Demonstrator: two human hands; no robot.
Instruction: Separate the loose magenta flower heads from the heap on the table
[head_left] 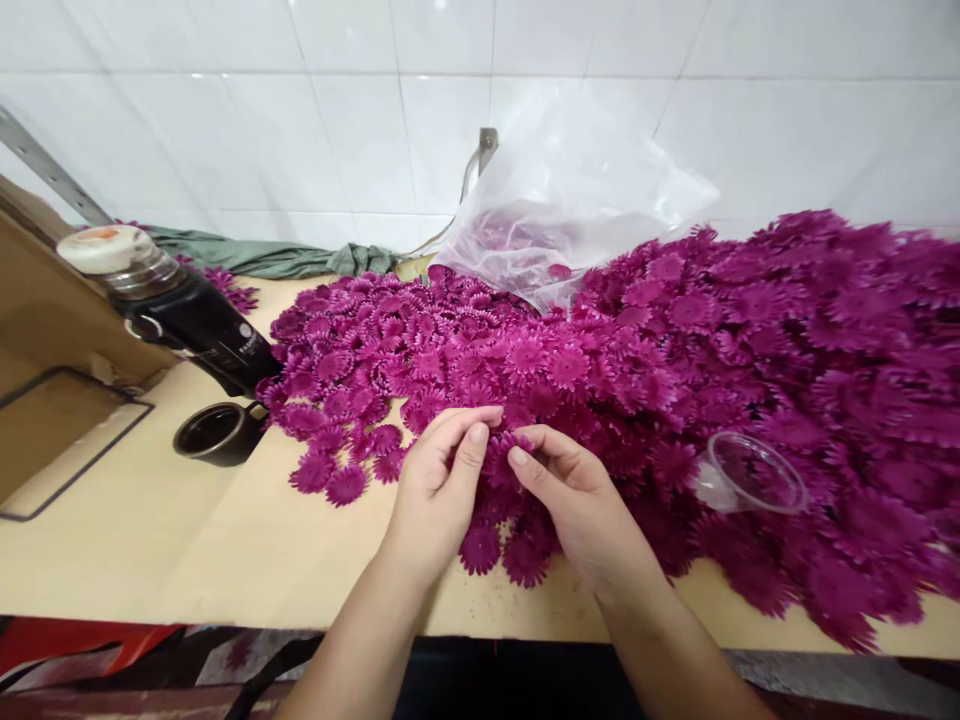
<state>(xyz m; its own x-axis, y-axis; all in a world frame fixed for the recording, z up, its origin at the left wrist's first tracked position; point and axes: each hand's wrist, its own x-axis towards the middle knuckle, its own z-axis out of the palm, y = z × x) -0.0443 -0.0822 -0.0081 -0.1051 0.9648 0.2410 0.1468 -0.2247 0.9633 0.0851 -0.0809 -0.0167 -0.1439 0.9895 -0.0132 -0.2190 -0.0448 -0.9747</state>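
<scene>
A large heap of magenta fabric flower pieces (675,350) covers the right and middle of a pale wooden tabletop (187,540). My left hand (439,480) and my right hand (570,500) meet near the table's front edge. Both pinch the same small magenta flower piece (501,455) between thumb and fingers, just above the edge of the heap. Loose flower pieces (480,550) lie under and in front of my hands.
A clear plastic cup (746,475) lies on its side on the heap at the right. A clear plastic bag (562,210) holding more flowers leans on the tiled wall. At the left stand a black flask (180,305) and its black cup (214,432), beside a cardboard box (45,400).
</scene>
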